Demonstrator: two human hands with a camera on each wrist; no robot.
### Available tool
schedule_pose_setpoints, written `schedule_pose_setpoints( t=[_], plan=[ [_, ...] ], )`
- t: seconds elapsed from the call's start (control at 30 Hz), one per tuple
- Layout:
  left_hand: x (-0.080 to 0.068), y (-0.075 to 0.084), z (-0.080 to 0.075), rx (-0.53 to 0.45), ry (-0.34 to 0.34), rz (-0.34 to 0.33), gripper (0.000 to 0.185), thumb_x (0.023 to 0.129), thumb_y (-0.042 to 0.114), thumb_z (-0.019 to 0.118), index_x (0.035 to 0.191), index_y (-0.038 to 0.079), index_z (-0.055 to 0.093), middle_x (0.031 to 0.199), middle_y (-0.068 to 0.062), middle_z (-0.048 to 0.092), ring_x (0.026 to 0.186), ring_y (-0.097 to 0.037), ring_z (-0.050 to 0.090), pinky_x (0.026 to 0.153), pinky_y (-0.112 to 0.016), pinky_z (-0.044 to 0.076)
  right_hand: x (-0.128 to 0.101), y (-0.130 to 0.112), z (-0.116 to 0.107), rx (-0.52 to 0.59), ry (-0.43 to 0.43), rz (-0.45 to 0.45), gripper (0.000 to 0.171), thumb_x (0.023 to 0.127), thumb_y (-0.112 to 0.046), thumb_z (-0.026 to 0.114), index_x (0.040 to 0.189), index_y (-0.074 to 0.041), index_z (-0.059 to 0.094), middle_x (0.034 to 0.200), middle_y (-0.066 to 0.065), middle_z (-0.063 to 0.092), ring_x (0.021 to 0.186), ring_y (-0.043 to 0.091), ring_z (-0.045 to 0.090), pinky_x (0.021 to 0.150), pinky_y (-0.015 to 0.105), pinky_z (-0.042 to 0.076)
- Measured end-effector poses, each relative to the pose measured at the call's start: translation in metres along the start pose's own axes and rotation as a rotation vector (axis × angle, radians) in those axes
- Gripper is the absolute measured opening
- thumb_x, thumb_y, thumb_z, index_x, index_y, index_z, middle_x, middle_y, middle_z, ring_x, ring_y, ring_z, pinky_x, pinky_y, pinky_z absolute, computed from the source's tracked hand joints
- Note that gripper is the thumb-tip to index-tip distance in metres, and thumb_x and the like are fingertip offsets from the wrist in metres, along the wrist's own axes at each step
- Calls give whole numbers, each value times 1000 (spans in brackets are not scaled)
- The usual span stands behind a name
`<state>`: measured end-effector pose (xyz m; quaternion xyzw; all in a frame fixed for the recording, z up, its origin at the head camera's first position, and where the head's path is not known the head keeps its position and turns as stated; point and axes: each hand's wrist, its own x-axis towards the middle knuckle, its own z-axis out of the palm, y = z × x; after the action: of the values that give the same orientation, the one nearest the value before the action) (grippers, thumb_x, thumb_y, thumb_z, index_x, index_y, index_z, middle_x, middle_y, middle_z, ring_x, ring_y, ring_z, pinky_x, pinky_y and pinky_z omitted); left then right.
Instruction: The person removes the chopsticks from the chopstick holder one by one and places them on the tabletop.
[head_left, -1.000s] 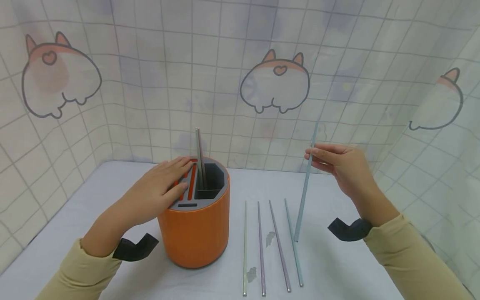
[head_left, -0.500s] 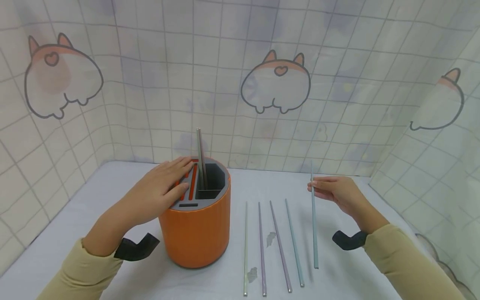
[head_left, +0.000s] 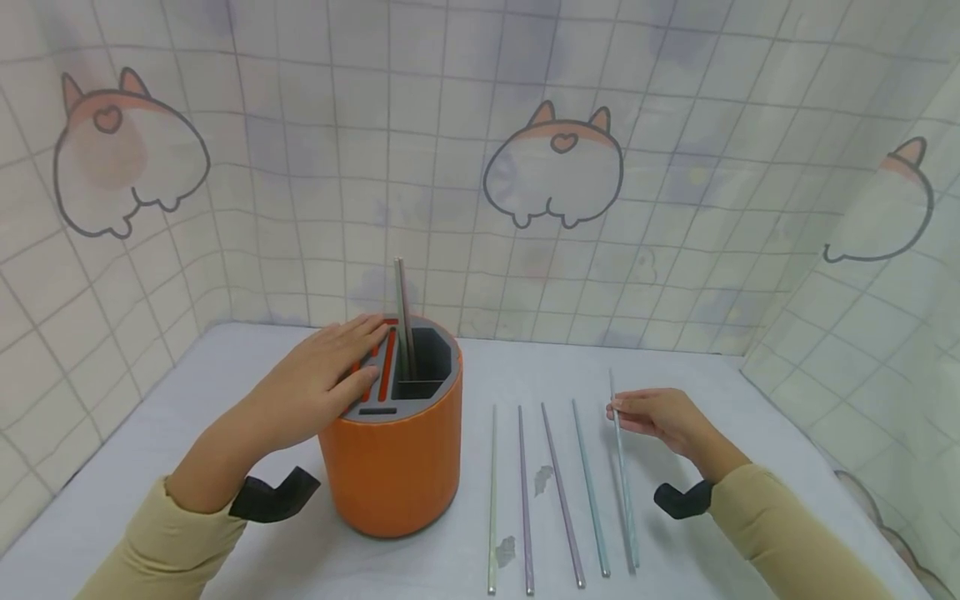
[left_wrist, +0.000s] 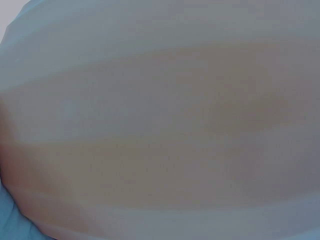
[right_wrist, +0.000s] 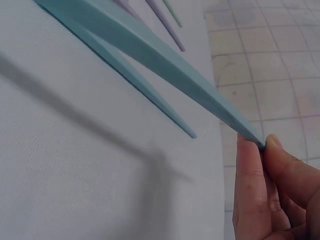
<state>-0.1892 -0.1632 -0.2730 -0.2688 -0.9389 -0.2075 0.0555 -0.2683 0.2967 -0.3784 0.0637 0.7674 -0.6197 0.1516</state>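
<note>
An orange cylindrical holder point(head_left: 393, 467) with a grey slotted top stands on the white table. Two chopsticks point(head_left: 402, 317) stand upright in one of its compartments. My left hand point(head_left: 318, 383) lies flat on the holder's top with its fingers straight. My right hand point(head_left: 660, 419) pinches the far end of a pale blue chopstick point(head_left: 624, 483), which lies low along the table at the right end of a row. The right wrist view shows the fingertips point(right_wrist: 260, 165) pinching that chopstick point(right_wrist: 150, 52) at its tip. The left wrist view is a blur.
Several more chopsticks point(head_left: 525, 492) lie side by side on the table point(head_left: 225, 367) between the holder and my right hand. A checked cloth with cartoon prints point(head_left: 555, 167) walls in the back and both sides.
My right hand has come down and toward me, lowering the pale blue chopstick from upright to nearly flat beside the row. My left hand has stayed on the holder.
</note>
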Motion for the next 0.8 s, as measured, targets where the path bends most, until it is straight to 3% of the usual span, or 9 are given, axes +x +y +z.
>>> schedule_pose_setpoints(
  t=[0.27,0.53,0.8],
  plan=[
    [0,-1,1,-5,-3,-20,57,107,34,37,156,7,30,166,-7,25,155,-32,18,126,-55,14,8,13,4,34,2,22,46,94,-9,67,130,17,53,90,0,77,82,8,74,75,20,61],
    [-1,0,1,-11,-7,-19,56,107,32,38,156,7,30,166,-7,25,155,-32,18,126,-55,13,15,29,6,-2,20,46,46,94,-9,68,129,16,55,92,2,77,80,8,73,73,20,61],
    [0,-1,0,-7,7,4,57,107,34,38,156,7,31,165,-10,26,154,-34,19,125,-56,15,18,32,9,-182,121,43,39,90,-10,72,119,16,63,81,-1,74,65,3,67,64,19,60]
  ],
)
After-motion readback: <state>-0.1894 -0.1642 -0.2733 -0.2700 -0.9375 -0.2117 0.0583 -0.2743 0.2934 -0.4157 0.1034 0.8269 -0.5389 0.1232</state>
